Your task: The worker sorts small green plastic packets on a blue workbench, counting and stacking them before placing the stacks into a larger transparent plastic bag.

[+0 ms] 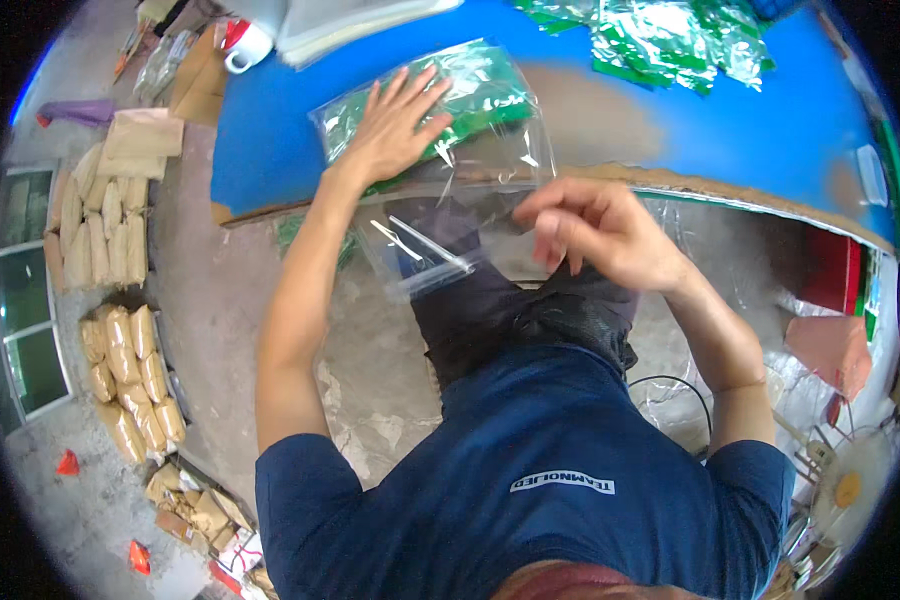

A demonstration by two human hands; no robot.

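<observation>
My left hand (pixel 395 120) lies flat with spread fingers on a clear plastic bag (pixel 530 165) at the near edge of the blue table. Green material (pixel 490 85) shows through the far part of this bag, under and beside my fingers. The bag's clear near end droops over the edge towards my lap. Just right of that end hovers my right hand (pixel 605 230), apart from the bag. Its fingers are partly curled and slightly blurred, with a gap between thumb and forefinger and nothing visible in them.
Shiny green packets (pixel 670 40) are heaped at the table's (pixel 770 130) far right. A white mug (pixel 248 47) and a stack of clear plastic sheets (pixel 345 25) occupy the far left. Tan filled bags (pixel 130 370) stand on the floor at left. A fan (pixel 850 488) is at lower right.
</observation>
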